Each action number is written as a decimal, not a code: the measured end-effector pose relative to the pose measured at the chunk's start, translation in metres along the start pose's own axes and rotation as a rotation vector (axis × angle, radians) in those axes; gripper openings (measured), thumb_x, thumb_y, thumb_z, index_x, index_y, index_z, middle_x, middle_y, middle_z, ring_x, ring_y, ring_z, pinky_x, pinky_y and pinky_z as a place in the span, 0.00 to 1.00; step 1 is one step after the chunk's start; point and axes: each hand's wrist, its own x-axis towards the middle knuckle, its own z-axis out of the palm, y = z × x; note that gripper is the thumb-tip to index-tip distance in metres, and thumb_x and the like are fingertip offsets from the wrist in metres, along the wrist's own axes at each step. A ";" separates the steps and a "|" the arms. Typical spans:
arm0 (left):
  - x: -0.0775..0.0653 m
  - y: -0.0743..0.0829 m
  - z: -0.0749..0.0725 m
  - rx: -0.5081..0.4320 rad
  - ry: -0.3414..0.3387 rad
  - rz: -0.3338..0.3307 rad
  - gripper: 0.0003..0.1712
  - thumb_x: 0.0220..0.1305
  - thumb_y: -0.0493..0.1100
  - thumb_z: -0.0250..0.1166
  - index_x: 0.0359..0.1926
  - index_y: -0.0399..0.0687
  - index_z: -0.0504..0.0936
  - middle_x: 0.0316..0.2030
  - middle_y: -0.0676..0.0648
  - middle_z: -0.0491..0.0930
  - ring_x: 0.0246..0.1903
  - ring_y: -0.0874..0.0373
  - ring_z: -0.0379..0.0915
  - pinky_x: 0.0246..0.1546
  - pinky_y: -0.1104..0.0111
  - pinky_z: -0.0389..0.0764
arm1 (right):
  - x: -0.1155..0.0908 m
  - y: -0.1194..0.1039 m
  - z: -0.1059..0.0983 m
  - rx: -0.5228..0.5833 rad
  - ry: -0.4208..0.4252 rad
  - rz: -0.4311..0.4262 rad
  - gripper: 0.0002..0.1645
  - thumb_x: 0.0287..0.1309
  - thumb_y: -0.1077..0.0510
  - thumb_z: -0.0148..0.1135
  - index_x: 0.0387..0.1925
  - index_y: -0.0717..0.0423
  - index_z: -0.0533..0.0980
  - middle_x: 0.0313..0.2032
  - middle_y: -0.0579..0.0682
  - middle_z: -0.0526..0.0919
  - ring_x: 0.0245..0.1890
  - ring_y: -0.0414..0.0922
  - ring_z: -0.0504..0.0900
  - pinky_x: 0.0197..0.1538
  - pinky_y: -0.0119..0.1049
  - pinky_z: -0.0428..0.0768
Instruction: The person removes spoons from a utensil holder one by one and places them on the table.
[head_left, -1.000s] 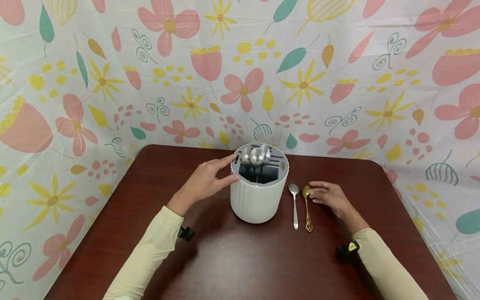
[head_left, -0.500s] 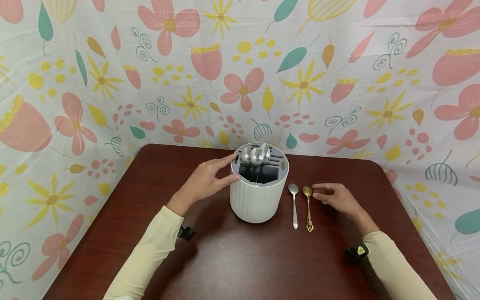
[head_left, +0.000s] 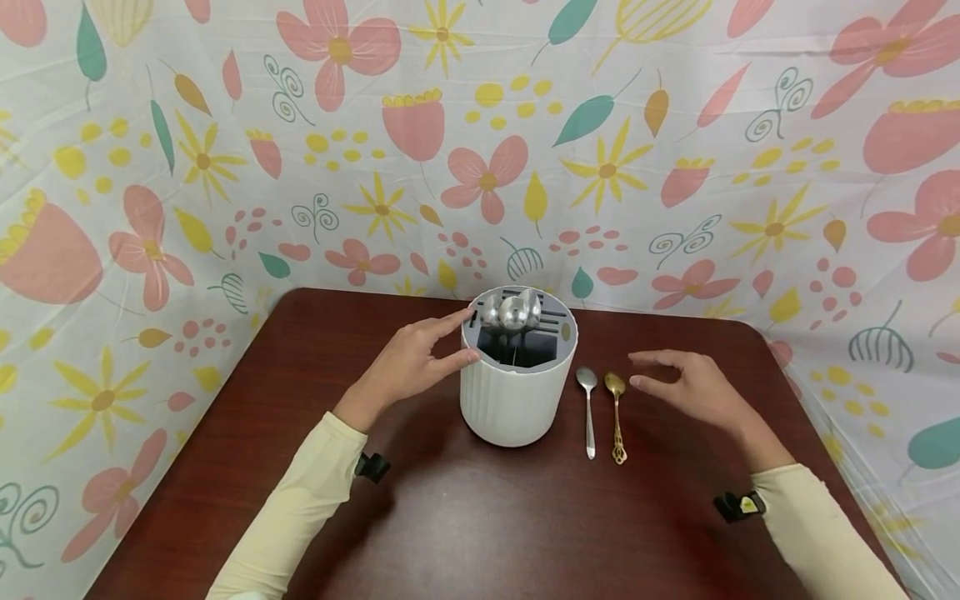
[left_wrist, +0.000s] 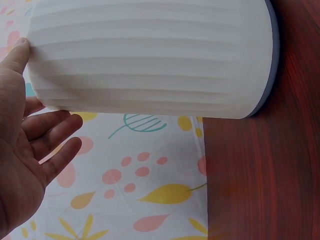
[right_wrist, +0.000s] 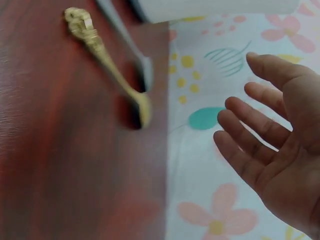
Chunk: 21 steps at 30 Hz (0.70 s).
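A white ribbed utensil holder (head_left: pixel 513 408) with a grey slotted top stands upright on the table. Several shiny silver rounded utensil heads (head_left: pixel 513 313) stick up from it; their lower parts are hidden inside. My left hand (head_left: pixel 405 362) touches the holder's left rim with thumb and fingertips, fingers fairly straight. To the holder's right lie a silver spoon (head_left: pixel 588 408) and, beside it, a gold spoon (head_left: pixel 617 417) with an ornate handle end. Just right of the gold spoon's bowl, my right hand (head_left: pixel 693 387) hovers apart from it, fingers relaxed and holding nothing, as the right wrist view also shows.
The dark red-brown wooden table (head_left: pixel 480 525) has rounded far corners. A floral-patterned white cloth (head_left: pixel 480 167) hangs behind it and along both sides. Black wrist cameras (head_left: pixel 738 506) sit at both cuffs.
My right hand has drawn away from the gold spoon, moving right, and its fingers have spread. The gold spoon lies on the table. My left hand has stayed at the holder.
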 end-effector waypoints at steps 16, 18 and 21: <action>0.001 0.001 0.000 -0.009 0.002 0.007 0.39 0.68 0.60 0.68 0.76 0.55 0.69 0.67 0.44 0.76 0.64 0.51 0.75 0.62 0.54 0.78 | 0.024 -0.074 -0.044 0.014 0.222 -0.151 0.16 0.57 0.56 0.77 0.49 0.44 0.88 0.34 0.37 0.89 0.36 0.25 0.81 0.36 0.22 0.74; 0.001 0.001 0.000 -0.012 0.002 0.006 0.39 0.68 0.59 0.68 0.75 0.55 0.69 0.67 0.44 0.75 0.65 0.51 0.74 0.62 0.54 0.77 | 0.028 -0.083 -0.046 0.035 0.231 -0.157 0.16 0.58 0.56 0.76 0.48 0.45 0.88 0.34 0.37 0.89 0.35 0.26 0.81 0.36 0.22 0.75; 0.000 0.001 0.000 -0.014 0.004 0.004 0.39 0.68 0.59 0.68 0.75 0.54 0.69 0.67 0.43 0.75 0.65 0.51 0.74 0.62 0.54 0.77 | 0.035 -0.096 -0.048 0.070 0.233 -0.165 0.16 0.58 0.57 0.76 0.49 0.45 0.87 0.34 0.38 0.88 0.32 0.29 0.81 0.36 0.22 0.75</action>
